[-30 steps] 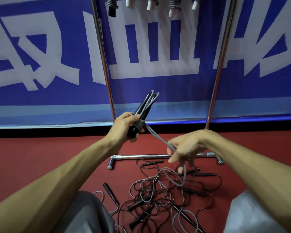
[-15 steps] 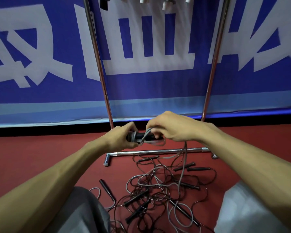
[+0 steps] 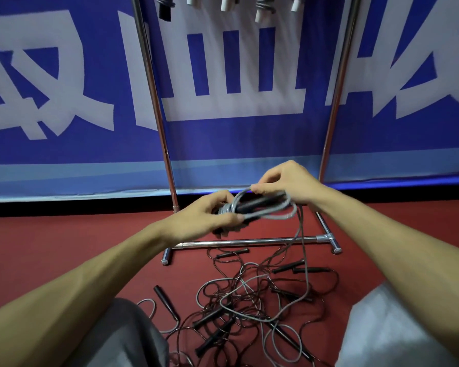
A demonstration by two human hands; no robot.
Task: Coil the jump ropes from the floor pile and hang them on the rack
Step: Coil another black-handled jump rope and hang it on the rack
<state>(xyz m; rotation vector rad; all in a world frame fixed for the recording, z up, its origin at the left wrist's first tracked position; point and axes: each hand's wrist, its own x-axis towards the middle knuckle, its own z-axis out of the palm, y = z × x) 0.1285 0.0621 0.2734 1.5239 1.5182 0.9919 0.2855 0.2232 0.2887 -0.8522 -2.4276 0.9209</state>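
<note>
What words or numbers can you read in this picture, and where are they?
On the blue banner: big white characters, cut off by the top of the picture, so none can be read whole.
On the rack, the jump ropes on the floor and the held rope: no writing shows.

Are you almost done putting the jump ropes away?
Not yet. A few ropes already hang on the rack. The left hand and right hand grip a partly wound grey rope, its tail trailing down. A tangled pile waits on the floor.
</note>
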